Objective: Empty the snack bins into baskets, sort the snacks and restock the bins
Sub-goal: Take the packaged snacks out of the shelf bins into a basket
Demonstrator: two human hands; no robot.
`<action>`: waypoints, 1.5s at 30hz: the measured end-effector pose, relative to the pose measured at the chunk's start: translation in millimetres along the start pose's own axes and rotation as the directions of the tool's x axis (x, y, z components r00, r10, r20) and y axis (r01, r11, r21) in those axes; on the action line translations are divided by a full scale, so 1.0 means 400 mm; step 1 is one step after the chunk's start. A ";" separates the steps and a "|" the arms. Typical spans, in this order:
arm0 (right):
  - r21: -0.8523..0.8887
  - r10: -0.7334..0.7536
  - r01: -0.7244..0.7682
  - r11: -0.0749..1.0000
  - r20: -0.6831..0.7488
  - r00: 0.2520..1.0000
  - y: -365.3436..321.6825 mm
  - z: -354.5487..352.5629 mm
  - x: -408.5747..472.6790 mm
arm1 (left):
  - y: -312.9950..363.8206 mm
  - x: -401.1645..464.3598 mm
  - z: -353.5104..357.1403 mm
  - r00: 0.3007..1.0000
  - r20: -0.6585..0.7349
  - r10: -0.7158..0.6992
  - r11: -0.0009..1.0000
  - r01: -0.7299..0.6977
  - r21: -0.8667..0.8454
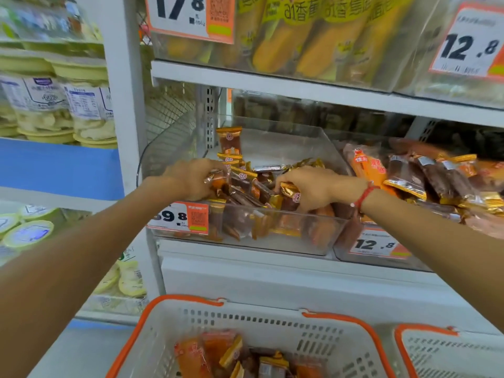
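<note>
A clear plastic snack bin (pixel 286 148) sits on the middle shelf, holding several small brown and gold wrapped snacks (pixel 245 184). My left hand (pixel 191 178) reaches into the bin's left side and curls around a few packets. My right hand (pixel 308 186), with a red string at the wrist, grips gold-wrapped packets near the bin's middle. Below, a white basket with orange rim (pixel 177 301) holds several orange and brown snack packets (pixel 231 356).
A second clear bin (pixel 381 257) to the right is piled with orange and brown snacks. A second white basket (pixel 436 345) stands at the lower right. Upper-shelf bins hold yellow packs. Lidded tubs fill the shelves at left. Price tags hang on bin fronts.
</note>
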State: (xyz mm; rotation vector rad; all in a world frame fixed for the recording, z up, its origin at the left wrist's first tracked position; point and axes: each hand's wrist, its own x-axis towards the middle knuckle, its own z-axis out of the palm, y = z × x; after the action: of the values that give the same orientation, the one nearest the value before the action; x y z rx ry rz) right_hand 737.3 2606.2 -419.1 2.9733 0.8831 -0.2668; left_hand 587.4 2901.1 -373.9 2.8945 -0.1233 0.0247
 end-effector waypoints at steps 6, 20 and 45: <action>0.041 -0.031 0.054 0.998 -0.435 0.900 -0.261 -0.119 -0.328 | 0.053 -0.117 -0.016 0.857 -0.497 0.137 0.990 -0.096 0.107; 0.209 -0.175 0.373 0.904 -0.616 0.768 -0.337 0.028 -0.660 | 0.162 -0.499 -0.002 0.742 -0.625 0.242 0.931 -0.359 -0.066; 0.198 -0.099 0.248 0.948 -0.559 0.823 -0.385 -0.118 -0.330 | -0.027 -0.238 0.173 0.827 -0.510 0.236 0.968 -0.153 0.200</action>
State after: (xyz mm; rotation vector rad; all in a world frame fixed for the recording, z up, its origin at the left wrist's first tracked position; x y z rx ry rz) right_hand 552.2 2667.7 -346.6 3.2687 1.2610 0.5443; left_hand 494.1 2902.4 -446.4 2.8821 -0.3260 0.9031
